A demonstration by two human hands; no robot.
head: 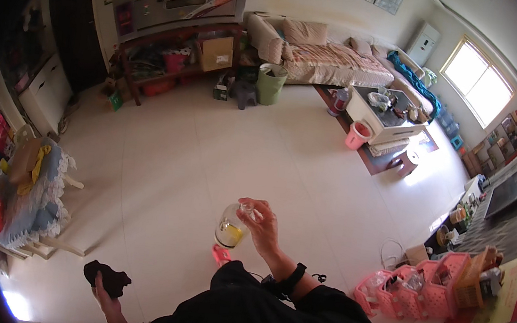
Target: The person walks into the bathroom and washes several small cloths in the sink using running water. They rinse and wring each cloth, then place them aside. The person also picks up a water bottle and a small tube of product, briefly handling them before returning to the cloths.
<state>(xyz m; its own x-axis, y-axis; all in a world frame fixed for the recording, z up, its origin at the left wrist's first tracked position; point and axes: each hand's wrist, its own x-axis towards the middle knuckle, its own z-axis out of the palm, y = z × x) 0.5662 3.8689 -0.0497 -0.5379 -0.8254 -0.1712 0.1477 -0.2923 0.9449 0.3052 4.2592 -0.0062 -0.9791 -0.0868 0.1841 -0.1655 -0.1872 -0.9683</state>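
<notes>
My right hand grips the neck of a clear glass bottle in front of my body. A little yellow liquid lies in the bottle's lower part, and the bottle is tilted. Out to the left, my left hand holds a bunched dark cloth, its thumb across the near side. The two hands are well apart. A pink slipper shows on the floor just below the bottle.
A lace-edged covered table stands at the left. Pink plastic baskets are at the lower right. Farther off are a green bin, a pink bucket, a coffee table, a stool and a sofa.
</notes>
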